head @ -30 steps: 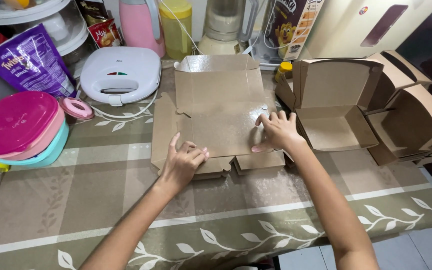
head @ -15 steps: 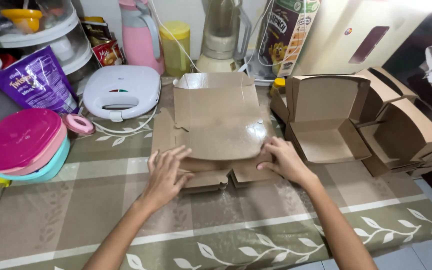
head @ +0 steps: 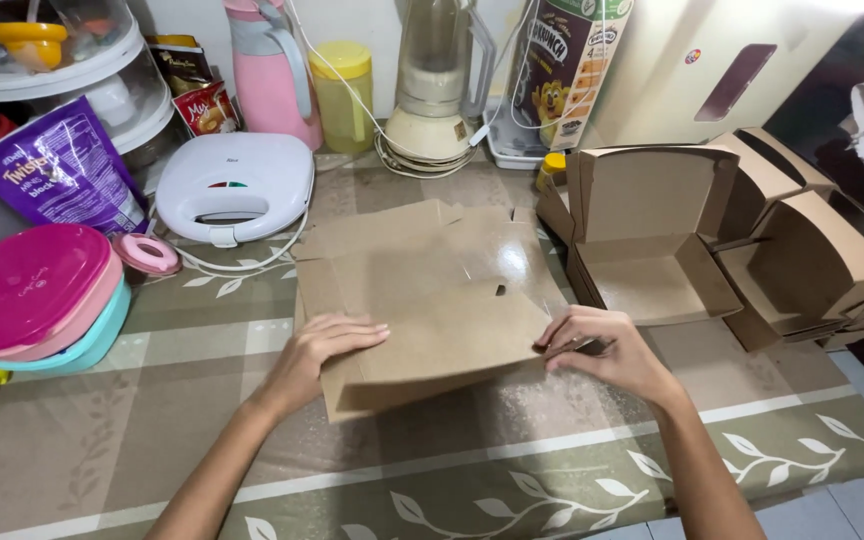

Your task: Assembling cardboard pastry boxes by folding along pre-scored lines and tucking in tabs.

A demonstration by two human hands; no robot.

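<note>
Flat brown cardboard box blank point(head: 432, 300) lies mid-table on the leaf-print tablecloth point(head: 152, 440), near flap folded up toward the person. Left hand point(head: 317, 350) rests on its left edge, fingers out flat, not gripping — right hand point(head: 602, 350) curls closed, pinching the blank's right corner flap. Folded brown boxes point(head: 652, 230) stand open just right of the blank; white sandwich maker point(head: 235, 185) and pink lidded bowls point(head: 32, 300) off left.

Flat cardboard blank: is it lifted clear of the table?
No, the flat cardboard blank lies on the table, left hand and right hand pressing its near edge.
</note>
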